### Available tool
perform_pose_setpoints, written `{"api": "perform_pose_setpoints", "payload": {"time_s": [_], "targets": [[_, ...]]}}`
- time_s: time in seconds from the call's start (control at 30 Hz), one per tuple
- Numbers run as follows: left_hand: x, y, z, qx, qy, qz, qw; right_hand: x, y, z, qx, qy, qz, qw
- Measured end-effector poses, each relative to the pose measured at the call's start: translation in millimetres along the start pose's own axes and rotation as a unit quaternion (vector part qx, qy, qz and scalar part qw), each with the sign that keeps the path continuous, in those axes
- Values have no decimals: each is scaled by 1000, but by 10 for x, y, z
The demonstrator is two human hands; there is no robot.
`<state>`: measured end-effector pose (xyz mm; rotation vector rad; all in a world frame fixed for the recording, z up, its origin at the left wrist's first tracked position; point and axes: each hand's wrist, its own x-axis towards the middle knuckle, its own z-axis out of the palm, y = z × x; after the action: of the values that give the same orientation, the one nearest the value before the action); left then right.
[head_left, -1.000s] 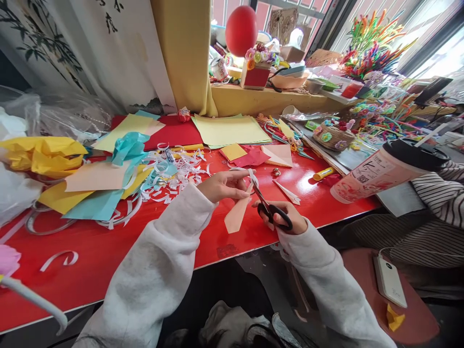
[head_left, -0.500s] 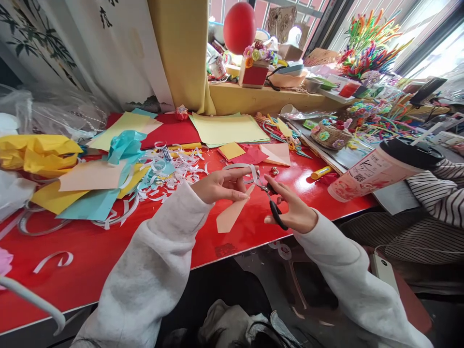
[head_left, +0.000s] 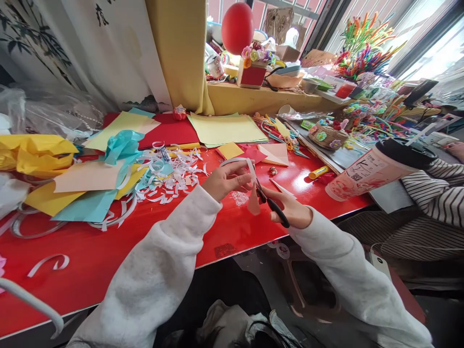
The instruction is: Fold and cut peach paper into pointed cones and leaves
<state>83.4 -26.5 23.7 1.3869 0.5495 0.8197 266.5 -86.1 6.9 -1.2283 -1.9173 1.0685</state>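
My left hand (head_left: pixel 230 181) is closed, pinching a pale paper strip (head_left: pixel 250 169) that curls over its fingers. A small peach paper piece (head_left: pixel 253 204) is below the fingertips, beside the scissor blades; whether it is still joined to the strip I cannot tell. My right hand (head_left: pixel 293 209) grips black-handled scissors (head_left: pixel 278 212), fingers in the loops. Their blades point up and left, close to the left fingertips and paper. Behind my right hand a narrow pointed paper piece (head_left: pixel 283 189) shows in part.
White paper scraps (head_left: pixel 181 174) lie left on the red table (head_left: pixel 224 227), near coloured sheets (head_left: pixel 89 175). Yellow sheets (head_left: pixel 228 128) lie at the back. On the right stand a pink cup (head_left: pixel 369 171) and a glue stick (head_left: pixel 319 172); beyond is a person's striped sleeve (head_left: pixel 442 193).
The scissors have closed and swung nearer the left fingertips. The large peach piece that hung under my left hand now appears as a smaller one. A pointed piece shows behind my right hand.
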Motion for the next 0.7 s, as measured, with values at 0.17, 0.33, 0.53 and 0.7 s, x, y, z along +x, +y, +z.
{"api": "perform_pose_setpoints", "payload": {"time_s": [0.17, 0.33, 0.53, 0.7], "targets": [[72, -121, 74, 24, 90, 19, 995, 45, 52, 70, 55, -19, 16, 998], [88, -151, 108, 30, 135, 22, 990, 81, 4, 83, 91, -74, -17, 993], [68, -117, 103, 20, 149, 24, 988, 70, -3, 99, 95, -49, 13, 994], [48, -1, -48, 7, 211, 40, 977, -19, 107, 48, 49, -46, 53, 996]]}}
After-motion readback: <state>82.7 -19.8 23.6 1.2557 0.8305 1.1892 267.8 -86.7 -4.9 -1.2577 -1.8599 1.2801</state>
